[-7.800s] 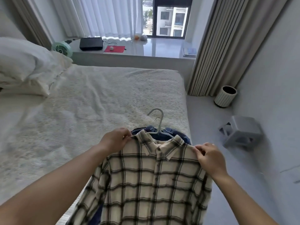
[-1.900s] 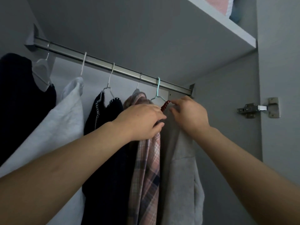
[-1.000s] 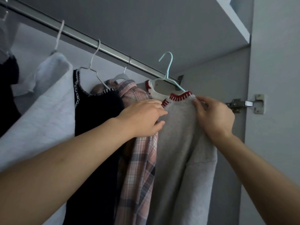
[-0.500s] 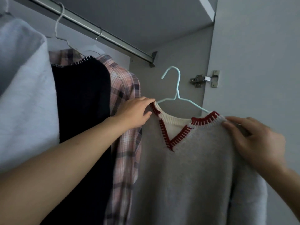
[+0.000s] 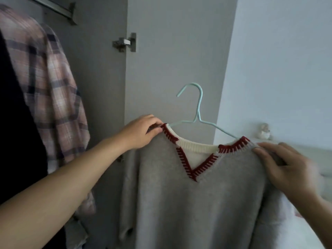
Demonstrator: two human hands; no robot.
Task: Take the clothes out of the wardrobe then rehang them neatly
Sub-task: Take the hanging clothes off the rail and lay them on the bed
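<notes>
A grey V-neck sweater [image 5: 197, 203] with red-stitched white collar hangs on a light blue hanger [image 5: 196, 108], held in the air in front of the open wardrobe door. My left hand [image 5: 142, 132] pinches the sweater's left shoulder at the collar. My right hand [image 5: 289, 166] grips its right shoulder. The hanger's hook is free of the rail [image 5: 59, 9], which shows at the top left. A pink plaid shirt [image 5: 48, 97] still hangs in the wardrobe at the left.
A dark garment [image 5: 16, 141] hangs at the far left beside the plaid shirt. The grey wardrobe door [image 5: 170, 51] with its metal hinge [image 5: 125, 42] stands behind the sweater. A pale wall and a white bed edge [image 5: 305, 221] lie to the right.
Both hands lifted the grey sweater with its hanger off the rail and carried it right, out of the wardrobe. The view turned right toward the door and wall.
</notes>
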